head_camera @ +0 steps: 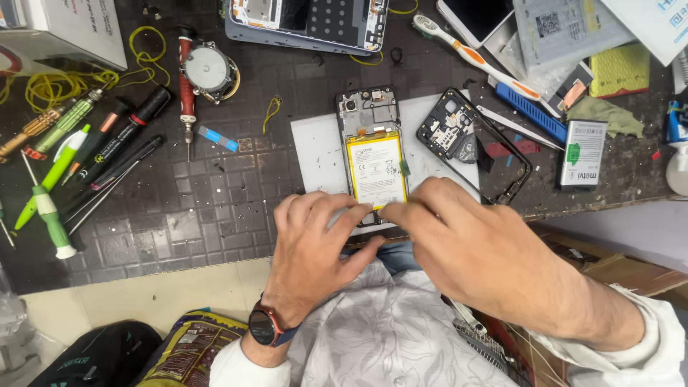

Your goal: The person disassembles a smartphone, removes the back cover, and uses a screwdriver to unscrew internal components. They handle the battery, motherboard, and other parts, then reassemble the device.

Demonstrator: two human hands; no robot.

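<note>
Opened smartphone, its yellow battery showing, lies on a white mat at the table's near edge. To its left, my left hand rests fingers spread at its bottom end. My right hand pinches a thin tool there; I cannot tell which kind.

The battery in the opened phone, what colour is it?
Yellow, with a white label; the battery shows best in the head view.

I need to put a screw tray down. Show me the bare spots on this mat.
Bare mat lies between the screwdrivers and the white sheet, left of the left hand. Crowded: the right side around the black frame, toothbrush and spare battery, and the top edge.
</note>
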